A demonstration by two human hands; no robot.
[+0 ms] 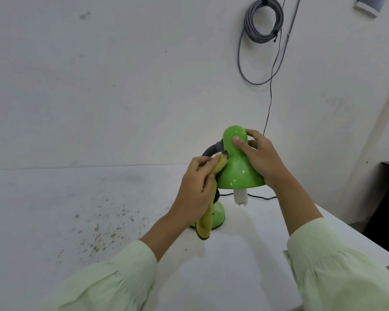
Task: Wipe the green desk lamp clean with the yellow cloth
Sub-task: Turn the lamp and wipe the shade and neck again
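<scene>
Scuffed white wall [121, 75], coiled grey cable [264, 21] hanging, stained white table [76, 209].

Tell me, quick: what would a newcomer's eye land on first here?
The bright green lamp at centre draws the eye: the right hand grips its shade while the left hand presses the yellow cloth where shade meets grey neck. A white bulb sticks out below the shade. Brown specks dot the table to the left, and a grey cable coil hangs on the wall above.
</scene>
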